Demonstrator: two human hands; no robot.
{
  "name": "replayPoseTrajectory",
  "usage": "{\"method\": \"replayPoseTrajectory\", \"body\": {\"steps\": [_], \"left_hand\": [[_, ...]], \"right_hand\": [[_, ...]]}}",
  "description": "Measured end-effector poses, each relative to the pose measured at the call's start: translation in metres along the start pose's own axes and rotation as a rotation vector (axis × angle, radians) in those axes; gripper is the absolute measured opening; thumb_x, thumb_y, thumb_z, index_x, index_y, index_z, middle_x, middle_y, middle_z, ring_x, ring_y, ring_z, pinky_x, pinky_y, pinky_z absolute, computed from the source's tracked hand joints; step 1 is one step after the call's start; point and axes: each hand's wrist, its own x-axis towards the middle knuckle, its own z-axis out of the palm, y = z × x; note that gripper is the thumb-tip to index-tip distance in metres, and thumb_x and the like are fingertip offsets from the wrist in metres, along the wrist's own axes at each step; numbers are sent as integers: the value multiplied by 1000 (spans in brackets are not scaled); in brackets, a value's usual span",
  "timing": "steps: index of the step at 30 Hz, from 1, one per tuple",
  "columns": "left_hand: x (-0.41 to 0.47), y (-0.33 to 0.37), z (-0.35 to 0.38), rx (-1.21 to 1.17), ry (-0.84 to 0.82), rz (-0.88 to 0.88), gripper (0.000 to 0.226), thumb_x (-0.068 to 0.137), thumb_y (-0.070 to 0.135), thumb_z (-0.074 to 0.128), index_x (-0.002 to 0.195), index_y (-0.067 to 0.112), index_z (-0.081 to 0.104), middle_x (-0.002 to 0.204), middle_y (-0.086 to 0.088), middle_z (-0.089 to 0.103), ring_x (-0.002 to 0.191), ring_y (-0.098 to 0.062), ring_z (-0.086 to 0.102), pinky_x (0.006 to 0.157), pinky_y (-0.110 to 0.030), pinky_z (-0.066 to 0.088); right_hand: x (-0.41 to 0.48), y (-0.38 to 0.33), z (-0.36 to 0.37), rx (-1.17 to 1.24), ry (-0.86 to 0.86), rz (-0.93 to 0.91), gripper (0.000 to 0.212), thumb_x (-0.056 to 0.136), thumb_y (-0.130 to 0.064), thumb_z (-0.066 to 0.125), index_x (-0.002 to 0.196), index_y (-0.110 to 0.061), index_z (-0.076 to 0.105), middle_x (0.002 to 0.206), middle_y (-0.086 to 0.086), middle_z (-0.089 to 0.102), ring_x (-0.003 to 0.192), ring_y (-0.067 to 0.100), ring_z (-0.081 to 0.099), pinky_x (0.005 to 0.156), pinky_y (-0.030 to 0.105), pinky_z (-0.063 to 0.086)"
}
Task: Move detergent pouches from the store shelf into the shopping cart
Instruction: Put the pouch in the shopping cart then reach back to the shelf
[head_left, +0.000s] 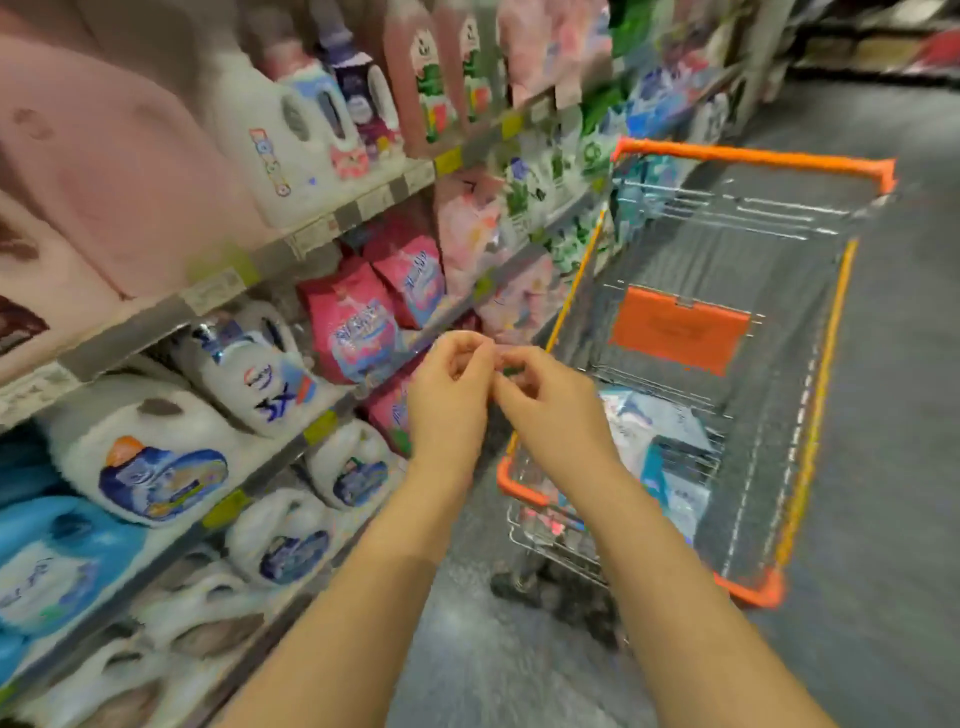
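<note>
Head view, blurred by motion: the store shelf (322, 228) fills the left side in stacked tiers, and the shopping cart (753, 158), wire-sided with orange trim, stands just beside it on the right. White detergent jugs (249, 374) crowd the nearer shelf tiers. Beyond them a batch of pink detergent pouches (353, 322) stands upright on the middle tier, with more pink packs on the tier below.

In the cart's near end lie pale blue and white pouches (654, 431), at least a couple, though blur hides the exact count. The far end of the basket, past the orange flap (680, 330), looks bare.

Between shelf and cart, the left hand (449, 400) and right hand (553, 410) hang close together, fingers curled inward and knuckles nearly touching, with nothing visible in either.

So the job seems partly done. Some pouches are loaded, plenty remain shelved, and the likely next step is a reach left for a pink pouch.
</note>
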Motion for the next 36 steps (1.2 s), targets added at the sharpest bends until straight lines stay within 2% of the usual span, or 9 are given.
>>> {"method": "replayPoseTrajectory", "body": {"steps": [4, 10, 14, 17, 19, 22, 28, 34, 36], "left_hand": [[-3, -52, 97, 28, -135, -98, 26, 90, 3, 54, 73, 23, 54, 68, 4, 57, 56, 5, 53, 62, -16, 44], [26, -123, 177, 192, -291, -222, 25, 88, 8, 56, 71, 26, 54, 64, 3, 58, 51, 8, 54, 65, -24, 45], [53, -174, 215, 292, -387, -264, 16, 85, 15, 58, 74, 25, 55, 65, 5, 59, 64, -12, 58, 72, -29, 44], [73, -204, 238, 461, -532, -250, 6, 90, 15, 54, 96, 17, 56, 75, 2, 60, 75, -21, 55, 62, -26, 34], [90, -222, 251, 603, -592, -242, 23, 91, 19, 53, 114, 15, 52, 89, 1, 60, 80, -21, 53, 65, -26, 30], [120, -257, 265, 690, -679, -290, 44, 90, 22, 56, 131, 14, 40, 113, -5, 59, 94, -25, 57, 77, -30, 41], [128, -313, 279, 837, -781, -351, 68, 87, 19, 61, 144, 11, 26, 139, -15, 42, 125, -32, 44, 103, -37, 35], [97, -337, 292, 757, -879, -324, 69, 85, 9, 59, 145, 6, 25, 146, -14, 35, 134, -26, 34, 106, -23, 23], [92, -341, 292, 768, -922, -316, 69, 86, 9, 59, 145, 6, 24, 146, -14, 35, 133, -25, 35, 104, -21, 23]], "right_hand": [[17, 82, -72, -35, 97, 209, 18, 90, -31, 58, 104, -23, 66, 82, -3, 66, 82, 15, 60, 74, 30, 43], [32, 187, -122, 19, 208, 519, 18, 89, -26, 58, 102, -17, 67, 91, 7, 70, 89, 25, 64, 80, 36, 48], [50, 242, -127, 27, 250, 671, 20, 90, -23, 57, 108, -17, 65, 96, 7, 70, 87, 22, 62, 74, 29, 43], [70, 279, -120, 25, 255, 787, 22, 91, -24, 54, 110, -19, 63, 100, 3, 69, 74, 16, 56, 64, 26, 40], [84, 304, -112, 56, 255, 871, 23, 91, -22, 52, 112, -18, 62, 105, 4, 68, 71, 14, 52, 60, 24, 39], [106, 340, -96, 72, 232, 1008, 29, 92, -21, 53, 119, -13, 60, 115, 7, 64, 89, 20, 56, 69, 24, 38], [121, 403, -41, 200, 167, 1248, 40, 92, -20, 54, 130, -8, 47, 120, 14, 60, 107, 28, 57, 86, 30, 42], [123, 430, 3, 420, 178, 1354, 13, 88, -13, 58, 100, -9, 58, 83, 6, 64, 79, 21, 57, 57, 12, 41], [123, 435, 9, 402, 178, 1355, 12, 90, -16, 57, 101, -13, 55, 85, 5, 58, 80, 18, 53, 62, 18, 40]]}}
